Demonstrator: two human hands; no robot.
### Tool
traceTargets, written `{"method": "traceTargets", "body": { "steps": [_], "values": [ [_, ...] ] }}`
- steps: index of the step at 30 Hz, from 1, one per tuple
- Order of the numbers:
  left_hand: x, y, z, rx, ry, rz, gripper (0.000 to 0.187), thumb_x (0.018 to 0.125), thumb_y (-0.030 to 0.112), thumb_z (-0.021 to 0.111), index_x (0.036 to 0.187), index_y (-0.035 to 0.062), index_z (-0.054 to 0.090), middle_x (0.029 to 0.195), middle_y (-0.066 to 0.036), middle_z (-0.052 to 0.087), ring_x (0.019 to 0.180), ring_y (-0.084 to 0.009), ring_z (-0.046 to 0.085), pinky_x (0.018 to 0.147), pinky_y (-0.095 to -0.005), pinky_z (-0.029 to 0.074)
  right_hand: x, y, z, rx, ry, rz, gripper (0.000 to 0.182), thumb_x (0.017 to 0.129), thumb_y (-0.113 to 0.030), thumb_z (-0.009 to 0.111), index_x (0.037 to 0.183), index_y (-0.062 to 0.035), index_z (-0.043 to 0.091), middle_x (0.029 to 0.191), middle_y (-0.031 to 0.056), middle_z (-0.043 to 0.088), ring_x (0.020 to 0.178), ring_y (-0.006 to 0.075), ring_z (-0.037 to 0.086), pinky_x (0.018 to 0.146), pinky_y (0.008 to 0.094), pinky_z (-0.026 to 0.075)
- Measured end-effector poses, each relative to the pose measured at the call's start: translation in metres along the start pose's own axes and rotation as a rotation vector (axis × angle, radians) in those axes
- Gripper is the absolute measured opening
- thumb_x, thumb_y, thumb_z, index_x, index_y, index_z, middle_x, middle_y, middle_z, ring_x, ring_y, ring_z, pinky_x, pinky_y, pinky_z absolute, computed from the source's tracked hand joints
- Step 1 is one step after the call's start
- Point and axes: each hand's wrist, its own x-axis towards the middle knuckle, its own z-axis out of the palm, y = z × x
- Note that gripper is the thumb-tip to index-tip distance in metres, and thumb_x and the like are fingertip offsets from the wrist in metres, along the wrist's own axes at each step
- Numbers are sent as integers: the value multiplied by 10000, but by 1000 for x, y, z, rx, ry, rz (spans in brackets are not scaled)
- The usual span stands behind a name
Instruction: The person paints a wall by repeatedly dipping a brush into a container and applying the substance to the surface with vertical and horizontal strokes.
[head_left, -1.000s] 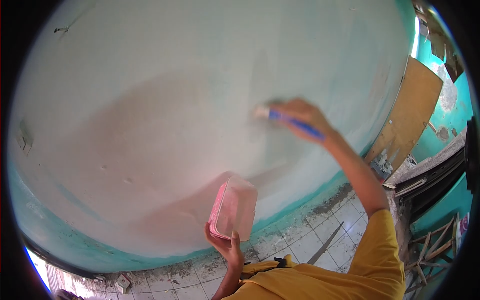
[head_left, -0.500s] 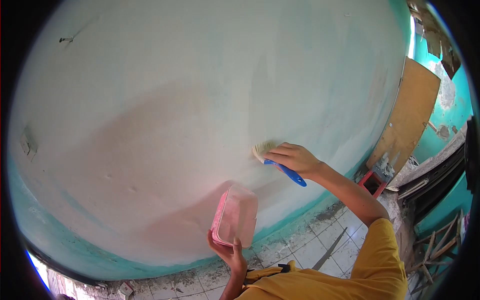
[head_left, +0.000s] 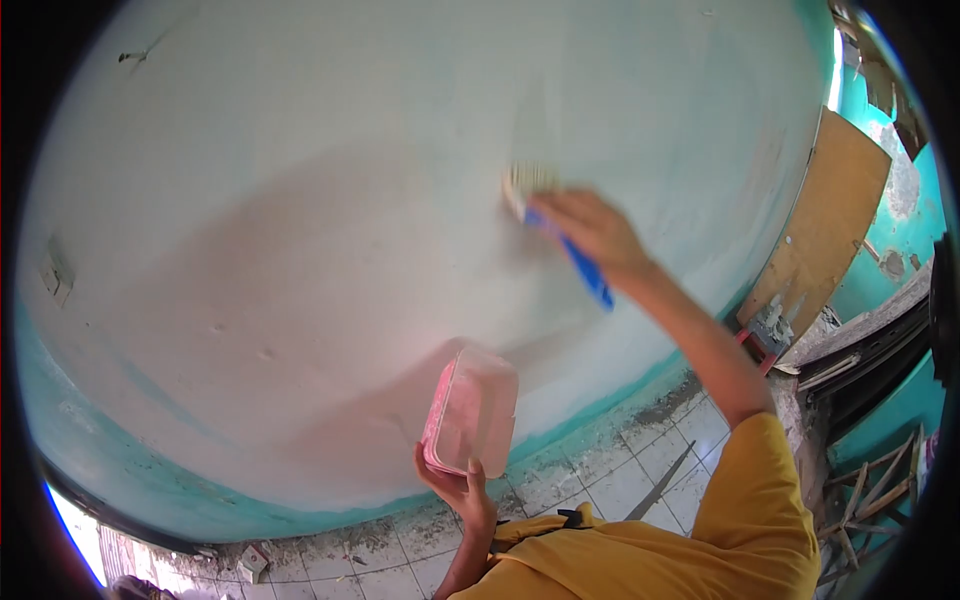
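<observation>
My right hand (head_left: 590,232) is closed round a paintbrush (head_left: 585,272) with a blue handle and pale bristles, a little smeared by motion. Its bristles are at the wall (head_left: 400,230), which is coated whitish over turquoise; whether they press on it is hard to tell. Lower down, my left hand (head_left: 463,492) grips the bottom end of a pink plastic tub (head_left: 472,410), thumb on the near rim and fingers behind. The tub is tilted with its opening partly facing me, and whitish paint or residue coats its inside.
A brown board (head_left: 835,200) leans at the wall's right end, near a small red stool (head_left: 757,352) with things on it. Wooden sticks (head_left: 868,500) stand at lower right. Dirty white floor tiles (head_left: 610,490) run along the wall's foot. A nail (head_left: 130,57) sticks out at upper left.
My right hand has moved the paintbrush upward along the wall. My left hand and the tub stay nearly in place, with the view shifted slightly.
</observation>
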Motion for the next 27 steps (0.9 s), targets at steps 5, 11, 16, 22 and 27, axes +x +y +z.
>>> {"method": "traceTargets", "body": {
  "steps": [5, 11, 16, 22, 27],
  "values": [
    [2, 15, 8, -1, 21, -11, 962, 880, 383, 719, 1529, 20, 108, 1502, -188, 236, 1419, -312, 251, 1156, -470, 229, -113, -52, 60, 274, -258, 4, 405, 838, -145, 707, 1234, -94, 646, 1167, 82, 647, 991, 290, 628, 843, 379, 541],
    [2, 9, -2, 30, -15, -9, 962, 887, 392, 711, 1530, 20, 99, 1500, -187, 228, 1413, -320, 255, 1150, -476, 238, -33, 7, 8, 450, -193, 99, 470, 832, 2, 688, 1280, -142, 669, 1143, 52, 669, 975, 204, 624, 811, 289, 521],
    [-1, 19, -1, 65, 0, -54, 1026, 863, 521, 703, 1531, 22, 105, 1497, -209, 263, 1408, -319, 280, 1149, -462, 241, 33, 13, -34, 23, 268, 29, 389, 809, -65, 727, 1190, -115, 665, 1065, 38, 690, 917, 282, 629, 765, 362, 546],
    [0, 15, -7, 34, -25, -17, 968, 887, 407, 711, 1529, 22, 97, 1490, -186, 238, 1406, -319, 265, 1148, -478, 242, -112, -42, 52, 242, -178, 76, 422, 859, -137, 674, 1277, -120, 627, 1170, 107, 636, 1026, 325, 618, 873, 398, 532],
    [1, 18, -8, 39, -25, -33, 954, 885, 379, 714, 1529, 21, 107, 1497, -186, 240, 1411, -319, 260, 1156, -470, 228, -88, -7, 27, 454, -201, 120, 338, 894, -103, 667, 1232, -114, 673, 1060, 58, 673, 928, 221, 649, 790, 310, 541]
  ]
}}
